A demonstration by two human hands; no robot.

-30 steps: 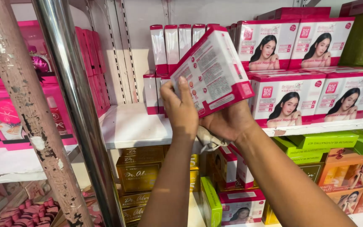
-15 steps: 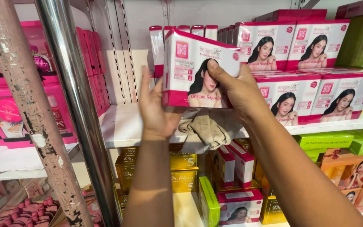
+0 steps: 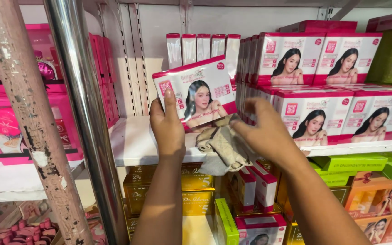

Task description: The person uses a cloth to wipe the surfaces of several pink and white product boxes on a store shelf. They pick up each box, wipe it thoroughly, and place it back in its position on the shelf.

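Observation:
My left hand (image 3: 168, 126) grips the lower left corner of a white and pink box (image 3: 196, 93) with a portrait on its front, held upright just above the white shelf (image 3: 134, 145). My right hand (image 3: 263, 131) clutches a crumpled beige cloth (image 3: 222, 146) and presses it against the box's lower right edge. Both hands are in front of the shelf, left of stacked boxes of the same kind (image 3: 323, 86).
A chrome pole (image 3: 87, 118) and a rusty peeling post (image 3: 28, 122) stand at the left. Pink packages (image 3: 5, 122) fill the left shelves. Below are gold boxes (image 3: 196, 190), green boxes (image 3: 355, 163) and small red-and-white boxes (image 3: 255, 188). Upright pink-topped boxes (image 3: 200, 47) line the back.
The box was first tilted and held high, then turned face-forward and lowered to the left toward the shelf. My right hand came off the box's top and now holds the cloth against it.

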